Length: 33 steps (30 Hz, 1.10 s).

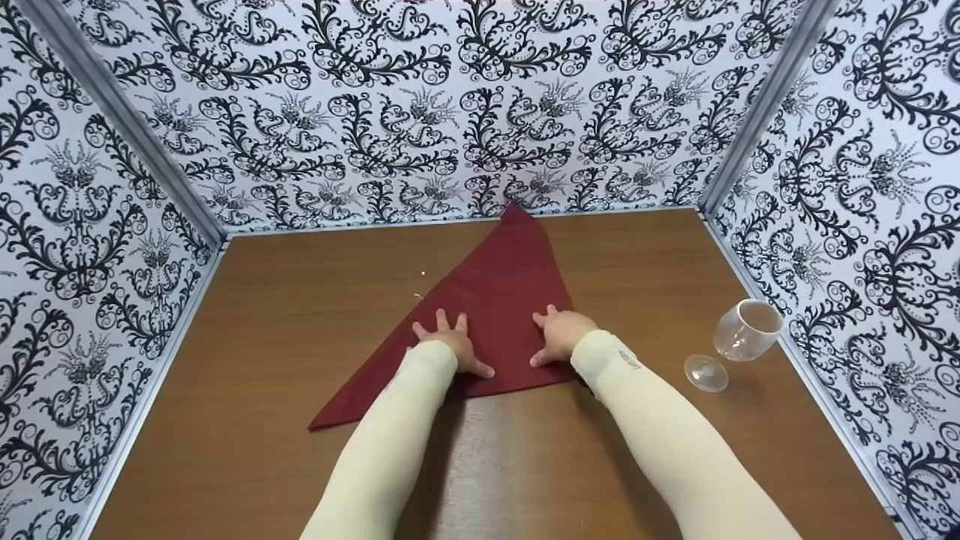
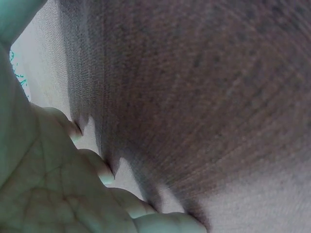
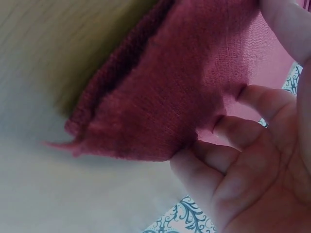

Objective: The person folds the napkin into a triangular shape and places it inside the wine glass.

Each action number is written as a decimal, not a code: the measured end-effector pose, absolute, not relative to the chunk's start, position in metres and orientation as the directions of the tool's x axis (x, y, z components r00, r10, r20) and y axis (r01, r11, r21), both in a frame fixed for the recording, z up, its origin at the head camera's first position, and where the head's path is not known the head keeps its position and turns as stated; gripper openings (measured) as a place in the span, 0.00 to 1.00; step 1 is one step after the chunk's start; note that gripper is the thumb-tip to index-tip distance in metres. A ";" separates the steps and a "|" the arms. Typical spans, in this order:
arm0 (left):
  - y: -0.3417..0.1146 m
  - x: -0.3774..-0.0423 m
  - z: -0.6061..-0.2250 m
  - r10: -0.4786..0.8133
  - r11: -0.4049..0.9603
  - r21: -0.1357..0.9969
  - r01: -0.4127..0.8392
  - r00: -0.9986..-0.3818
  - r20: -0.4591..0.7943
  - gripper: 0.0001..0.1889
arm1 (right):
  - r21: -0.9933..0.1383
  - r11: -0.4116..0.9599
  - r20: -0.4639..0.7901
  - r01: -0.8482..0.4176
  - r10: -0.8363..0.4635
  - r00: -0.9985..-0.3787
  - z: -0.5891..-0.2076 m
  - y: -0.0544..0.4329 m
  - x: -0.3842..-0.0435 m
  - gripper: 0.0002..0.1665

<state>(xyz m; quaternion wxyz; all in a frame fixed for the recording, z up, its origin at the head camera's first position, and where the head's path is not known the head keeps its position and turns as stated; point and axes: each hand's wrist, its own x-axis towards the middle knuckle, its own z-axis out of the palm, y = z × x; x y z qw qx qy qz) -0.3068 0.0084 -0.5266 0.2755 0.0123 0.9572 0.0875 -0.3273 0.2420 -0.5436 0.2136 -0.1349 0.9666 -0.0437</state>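
Hands [image 1: 459, 343] [image 1: 568, 335] on cloth [image 1: 510, 289]; glass [image 1: 744, 334] head-view only.

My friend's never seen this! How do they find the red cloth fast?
Start at the brown table in front of the patterned back wall. In its middle, under the person's left hand and right hand, lies the cloth, a triangle with one tip pointing at that wall. Unlike the upright, see-through glass to its right, it's flat and dark red.
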 end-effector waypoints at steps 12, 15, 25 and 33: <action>-0.004 -0.310 -0.525 0.112 0.976 0.220 -0.003 -0.854 -0.509 0.67 | -0.065 0.955 -0.364 -0.291 -0.294 -0.884 -0.553 0.234 -0.324 0.61; -0.006 -0.311 -0.526 0.123 0.974 0.225 0.008 -0.856 -0.503 0.67 | -0.045 0.951 -0.368 -0.305 -0.299 -0.880 -0.552 0.233 -0.322 0.59; -0.021 -0.323 -0.534 0.155 0.975 0.220 0.040 -0.831 -0.534 0.69 | -0.102 0.951 -0.338 -0.292 -0.309 -0.889 -0.536 0.235 -0.328 0.52; -0.018 -0.318 -0.519 0.152 0.979 0.199 0.052 -0.835 -0.528 0.65 | -0.174 0.945 -0.387 -0.275 -0.323 -0.863 -0.542 0.235 -0.325 0.56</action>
